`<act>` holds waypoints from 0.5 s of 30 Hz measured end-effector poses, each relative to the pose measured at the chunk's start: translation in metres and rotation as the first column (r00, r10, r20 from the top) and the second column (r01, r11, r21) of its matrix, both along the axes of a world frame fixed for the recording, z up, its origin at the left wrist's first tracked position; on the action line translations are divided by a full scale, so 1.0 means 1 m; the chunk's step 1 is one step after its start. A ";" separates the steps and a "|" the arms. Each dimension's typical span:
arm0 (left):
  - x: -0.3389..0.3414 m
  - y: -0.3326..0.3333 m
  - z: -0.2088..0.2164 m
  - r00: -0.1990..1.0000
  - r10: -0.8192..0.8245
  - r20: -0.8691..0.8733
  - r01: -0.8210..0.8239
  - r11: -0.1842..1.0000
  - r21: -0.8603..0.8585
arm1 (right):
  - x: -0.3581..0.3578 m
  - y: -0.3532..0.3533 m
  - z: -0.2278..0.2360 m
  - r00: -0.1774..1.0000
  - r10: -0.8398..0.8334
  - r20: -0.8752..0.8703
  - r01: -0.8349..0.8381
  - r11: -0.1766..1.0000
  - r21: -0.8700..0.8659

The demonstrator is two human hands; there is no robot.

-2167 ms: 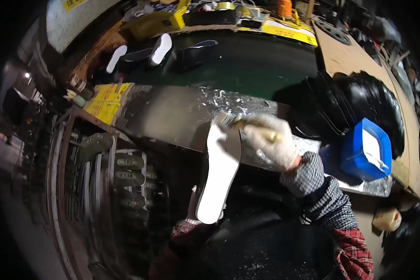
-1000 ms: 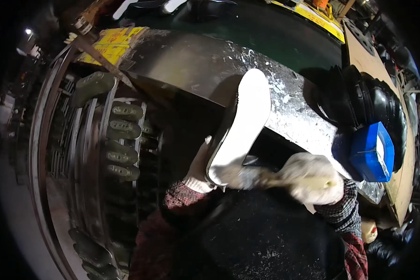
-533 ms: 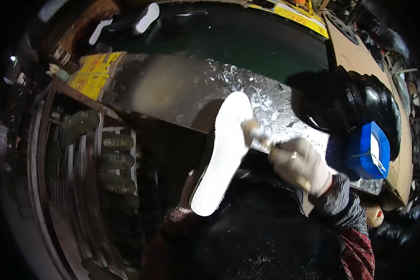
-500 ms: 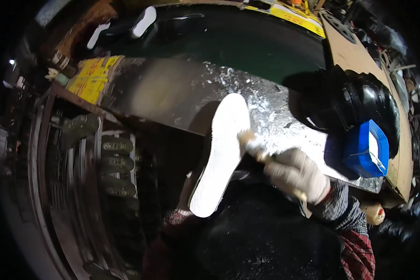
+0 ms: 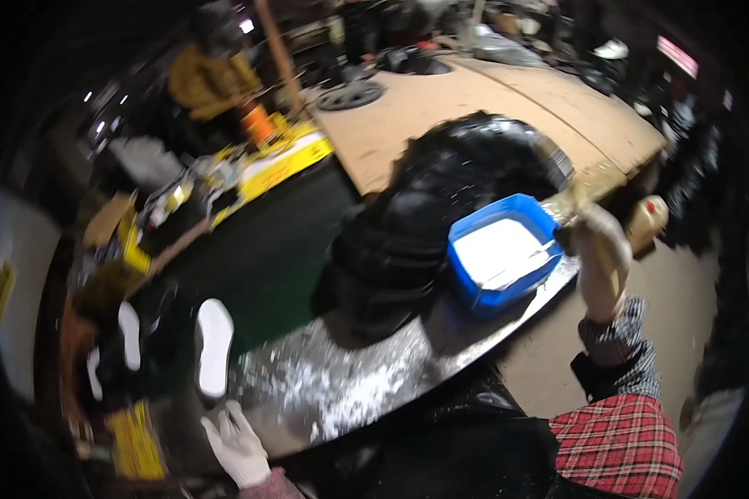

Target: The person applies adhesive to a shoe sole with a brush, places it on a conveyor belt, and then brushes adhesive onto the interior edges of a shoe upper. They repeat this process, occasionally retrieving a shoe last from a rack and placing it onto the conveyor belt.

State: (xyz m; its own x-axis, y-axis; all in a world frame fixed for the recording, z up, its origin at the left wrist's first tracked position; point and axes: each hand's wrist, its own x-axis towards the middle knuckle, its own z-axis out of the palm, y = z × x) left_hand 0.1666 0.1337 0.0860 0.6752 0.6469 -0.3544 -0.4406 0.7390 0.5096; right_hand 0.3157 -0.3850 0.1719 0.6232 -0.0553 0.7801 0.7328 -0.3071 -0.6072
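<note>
My left hand [image 5: 238, 445], in a pale glove, is open with its fingers apart, just below the heel end of a shoe sole [image 5: 214, 349] coated white. That sole lies on the dark green surface [image 5: 283, 283]. My right hand [image 5: 601, 258], also gloved, is closed at the right side of a blue tub [image 5: 476, 287] holding white liquid [image 5: 498, 249]. A brush is in its grip, largely hidden and smeared by motion. The tub stands on a metal ledge [image 5: 374, 382] spattered with white.
Glossy black rubber pieces [image 5: 391, 258] are heaped beside the tub. Two more white soles [image 5: 129, 337] lie at the left. A tan board [image 5: 441, 100] carries a round black part [image 5: 349, 96]. Yellow printed card [image 5: 287, 170] lines the far edge. A person [image 5: 216, 79] is at the far left.
The white sole has left my left hand and now lies on the green surface. My right hand has moved from the sole to the tub. The view has swung right.
</note>
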 end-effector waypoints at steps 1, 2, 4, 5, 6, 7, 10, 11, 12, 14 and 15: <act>0.015 -0.005 -0.006 0.996 -0.043 -0.074 0.053 0.990 0.133 | 0.021 -0.022 0.010 0.897 -0.337 0.285 0.396 0.900 -0.183; 0.022 0.009 -0.029 0.924 -0.383 0.012 0.378 0.916 0.134 | 0.042 -0.047 0.008 0.971 -0.205 0.119 0.205 0.979 0.014; 0.064 -0.021 -0.021 0.825 -0.526 -0.208 0.539 0.619 0.571 | 0.080 -0.080 0.013 0.934 -0.322 0.155 0.325 0.946 0.010; 0.075 -0.049 -0.011 0.757 -0.488 -0.435 0.563 0.147 0.814 | 0.110 -0.096 0.006 0.916 -0.395 0.066 0.391 0.918 0.065; 0.085 -0.075 -0.002 0.731 -0.331 -0.597 0.479 -0.375 0.794 | 0.139 -0.108 -0.004 0.892 -0.451 -0.024 0.451 0.885 0.116; 0.098 -0.092 0.003 0.754 -0.114 -0.647 0.326 -0.790 0.519 | 0.160 -0.116 -0.006 0.793 -0.608 -0.042 0.606 0.793 -0.059; 0.121 -0.103 -0.014 0.771 -0.180 -0.610 0.313 -0.728 0.610 | 0.220 -0.137 -0.020 0.624 -0.780 -0.052 0.728 0.604 -0.325; 0.134 -0.108 -0.011 0.753 -0.190 -0.630 0.340 -0.707 0.620 | 0.237 -0.139 -0.020 0.568 -0.812 -0.138 0.718 0.570 -0.399; 0.144 -0.110 -0.007 0.738 -0.189 -0.648 0.371 -0.689 0.623 | 0.255 -0.137 -0.021 0.505 -0.833 -0.227 0.693 0.548 -0.468; 0.160 -0.117 0.001 0.713 -0.195 -0.674 0.412 -0.661 0.627 | 0.283 -0.138 -0.021 0.446 -0.810 -0.382 0.570 0.585 -0.577; 0.168 -0.120 0.006 0.701 -0.199 -0.684 0.426 -0.653 0.626 | 0.298 -0.144 -0.026 0.536 -0.706 -0.464 0.464 0.705 -0.537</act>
State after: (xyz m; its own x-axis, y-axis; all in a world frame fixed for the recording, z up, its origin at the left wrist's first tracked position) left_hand 0.3344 0.0139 0.0923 0.9519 -0.2971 0.0753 -0.2850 -0.7675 0.5743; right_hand 0.6137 -0.5287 0.1456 0.8586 -0.4222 0.2908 -0.1780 -0.7775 -0.6031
